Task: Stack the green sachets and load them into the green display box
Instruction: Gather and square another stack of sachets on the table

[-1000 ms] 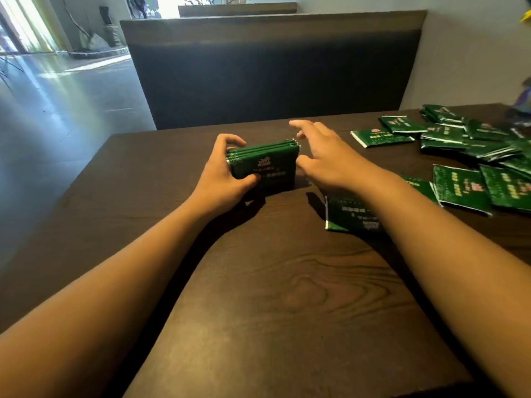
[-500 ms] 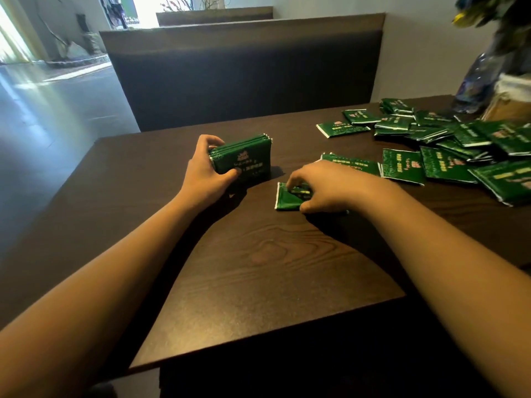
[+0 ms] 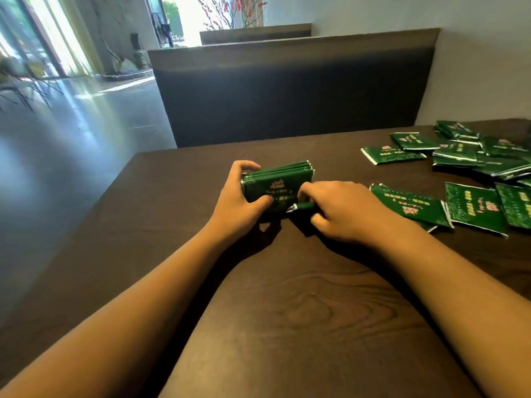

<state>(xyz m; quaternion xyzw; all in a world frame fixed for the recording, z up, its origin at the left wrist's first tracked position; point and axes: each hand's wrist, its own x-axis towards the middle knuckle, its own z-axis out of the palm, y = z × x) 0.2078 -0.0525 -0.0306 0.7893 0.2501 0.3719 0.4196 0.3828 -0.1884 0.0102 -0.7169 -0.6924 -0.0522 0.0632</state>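
Observation:
My left hand (image 3: 233,201) grips a stack of green sachets (image 3: 277,179) standing on edge on the dark wooden table (image 3: 287,311), thumb on the near face and fingers behind. My right hand (image 3: 342,208) pinches one more green sachet (image 3: 303,206) and holds it edge-on against the near face of the stack. Several loose green sachets (image 3: 413,203) lie flat to the right, and a heap of them (image 3: 471,153) sits at the far right. No green display box is in view.
A dark padded bench back (image 3: 287,90) stands across the table's far edge. The table's left edge (image 3: 115,191) drops to a shiny floor. A white wall runs along the right side.
My right hand picked a sachet up from the table on the right and carried it left to the stack. My left hand kept hold of the stack.

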